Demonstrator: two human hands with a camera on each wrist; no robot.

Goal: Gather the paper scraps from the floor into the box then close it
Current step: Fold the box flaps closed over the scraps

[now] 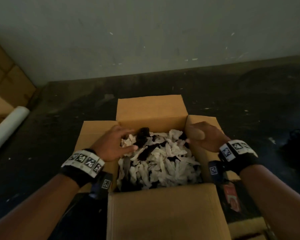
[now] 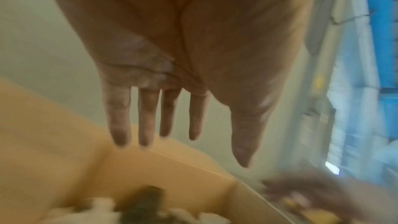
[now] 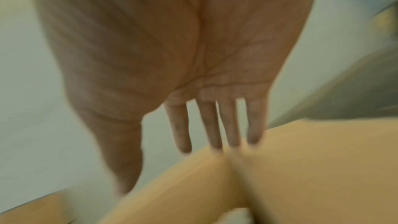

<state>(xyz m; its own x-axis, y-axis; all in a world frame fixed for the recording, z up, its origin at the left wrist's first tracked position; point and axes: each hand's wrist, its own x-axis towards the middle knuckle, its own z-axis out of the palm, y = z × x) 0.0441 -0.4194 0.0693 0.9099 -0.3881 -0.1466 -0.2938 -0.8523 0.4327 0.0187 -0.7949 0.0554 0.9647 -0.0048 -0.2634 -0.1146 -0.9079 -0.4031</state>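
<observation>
A brown cardboard box [image 1: 163,212] stands on the dark floor with all its flaps open. White and dark paper scraps [image 1: 159,160] fill it nearly to the rim. My left hand [image 1: 118,144] hovers over the box's left side with fingers spread and holds nothing; the left wrist view shows the same hand [image 2: 183,135] with straight fingers above the scraps [image 2: 137,210]. My right hand [image 1: 203,135] is at the box's right flap [image 1: 206,122], fingers straight. In the right wrist view that hand [image 3: 215,142] has its fingertips at the flap's edge [image 3: 301,159].
A grey wall rises behind the box. At the far left stand stacked cardboard boxes [image 1: 5,80] and a white roll [image 1: 9,125]. A dark bundle [image 1: 296,144] lies at the right. A red-and-white item [image 1: 231,198] lies beside the box's right wall. Tiny specks dot the floor.
</observation>
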